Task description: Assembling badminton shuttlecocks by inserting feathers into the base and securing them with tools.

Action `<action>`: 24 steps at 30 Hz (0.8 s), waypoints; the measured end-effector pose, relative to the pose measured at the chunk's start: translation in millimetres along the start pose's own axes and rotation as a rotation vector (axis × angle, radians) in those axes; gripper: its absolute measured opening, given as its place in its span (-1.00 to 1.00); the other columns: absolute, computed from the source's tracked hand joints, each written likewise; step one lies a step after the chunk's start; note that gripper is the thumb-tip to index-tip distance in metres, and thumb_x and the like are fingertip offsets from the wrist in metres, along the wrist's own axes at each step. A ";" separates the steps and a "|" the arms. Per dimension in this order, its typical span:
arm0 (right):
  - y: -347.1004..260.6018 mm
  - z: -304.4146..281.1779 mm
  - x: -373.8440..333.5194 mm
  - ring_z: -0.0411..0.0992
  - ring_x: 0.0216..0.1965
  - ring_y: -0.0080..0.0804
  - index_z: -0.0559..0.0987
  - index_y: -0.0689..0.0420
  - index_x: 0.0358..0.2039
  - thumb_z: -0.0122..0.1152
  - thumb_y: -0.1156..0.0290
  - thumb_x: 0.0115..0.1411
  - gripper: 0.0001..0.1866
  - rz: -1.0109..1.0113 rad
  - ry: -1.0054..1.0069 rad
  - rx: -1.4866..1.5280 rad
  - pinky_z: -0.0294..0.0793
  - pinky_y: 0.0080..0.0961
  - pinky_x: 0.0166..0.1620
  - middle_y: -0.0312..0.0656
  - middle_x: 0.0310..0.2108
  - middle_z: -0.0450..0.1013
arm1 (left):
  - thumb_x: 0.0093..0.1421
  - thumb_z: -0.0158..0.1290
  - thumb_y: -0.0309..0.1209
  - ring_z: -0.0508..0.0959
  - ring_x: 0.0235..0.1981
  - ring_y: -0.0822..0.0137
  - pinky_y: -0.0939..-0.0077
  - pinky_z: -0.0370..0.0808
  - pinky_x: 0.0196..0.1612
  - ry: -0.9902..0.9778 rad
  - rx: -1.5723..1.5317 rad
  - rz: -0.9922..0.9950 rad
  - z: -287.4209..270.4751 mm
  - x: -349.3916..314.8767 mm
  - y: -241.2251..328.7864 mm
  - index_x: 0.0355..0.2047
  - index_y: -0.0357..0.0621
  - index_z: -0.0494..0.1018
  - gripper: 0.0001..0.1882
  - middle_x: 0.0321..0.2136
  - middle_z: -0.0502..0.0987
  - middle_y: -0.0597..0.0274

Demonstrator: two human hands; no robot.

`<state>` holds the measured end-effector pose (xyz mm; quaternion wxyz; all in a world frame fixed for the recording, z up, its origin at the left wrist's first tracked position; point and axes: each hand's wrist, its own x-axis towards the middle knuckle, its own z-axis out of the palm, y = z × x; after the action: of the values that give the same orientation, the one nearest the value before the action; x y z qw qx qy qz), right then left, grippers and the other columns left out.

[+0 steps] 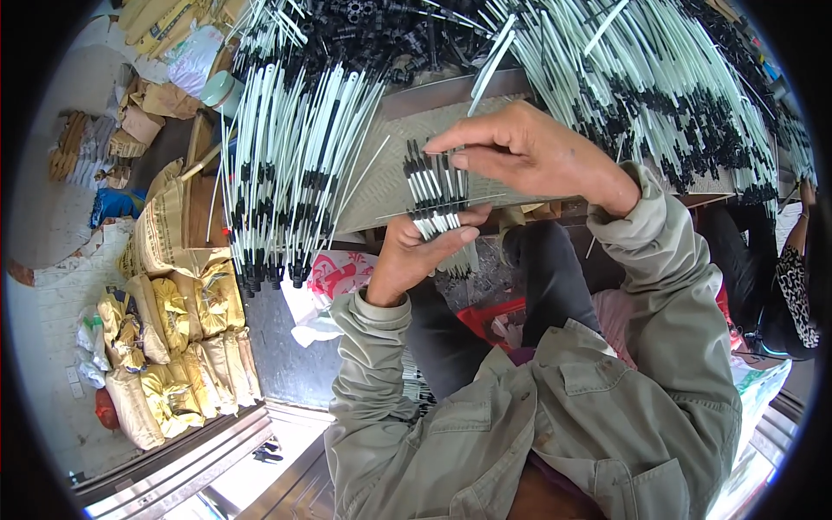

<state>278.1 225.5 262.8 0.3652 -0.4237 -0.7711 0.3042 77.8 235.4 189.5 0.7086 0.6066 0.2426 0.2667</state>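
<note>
A bundle of thin white plastic strips with black ends fans upward from my left hand. The left fingers and thumb are closed around its lower part. Over the bundle's upper ends, my right hand is bent in a pinch. Its forefinger and thumb are at the black tips, on one or more strips; exactly how many is hidden. A thin strip lies crosswise by the bundle. Left of my hands, a large pile of the same strips hangs over the edge of the worktable.
Another big heap of strips covers the table's right side. Small black parts are piled at the back. On the floor at left stand several yellow and tan sacks. A person's arm shows at the far right.
</note>
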 end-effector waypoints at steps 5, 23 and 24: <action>-3.1 -1.3 3.7 0.10 -0.73 -0.67 0.52 0.20 -0.21 0.11 0.51 0.09 -0.79 -0.062 0.021 -0.036 0.04 -0.63 -0.64 -0.23 -0.71 0.35 | 0.04 0.08 -0.56 0.51 -0.18 0.22 0.38 0.44 -0.06 0.014 -0.022 0.014 0.9 0.1 0.6 -0.29 -0.41 0.48 -0.79 -0.26 0.51 -0.04; 4.5 -7.6 14.3 0.25 -0.73 -0.68 0.54 0.20 -0.27 0.06 0.44 0.15 -0.82 0.005 -0.122 0.233 0.17 -0.68 -0.65 -0.32 -0.59 0.44 | 0.03 0.08 -0.55 0.52 -0.19 0.20 0.33 0.43 -0.05 -0.030 0.005 0.057 -1.3 1.4 3.9 -0.28 -0.43 0.46 -0.77 -0.26 0.51 -0.06; 4.6 -7.6 16.3 0.26 -0.72 -0.67 0.54 0.21 -0.27 0.08 0.45 0.13 -0.82 -0.043 -0.112 0.179 0.18 -0.68 -0.64 -0.30 -0.59 0.44 | 0.03 0.08 -0.56 0.52 -0.19 0.21 0.33 0.44 -0.05 -0.025 0.007 0.050 -1.5 1.0 3.6 -0.28 -0.44 0.46 -0.77 -0.26 0.51 -0.06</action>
<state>280.2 243.1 268.3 0.3645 -0.3550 -0.7689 0.3871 77.2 237.6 192.8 0.7026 0.6181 0.2194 0.2760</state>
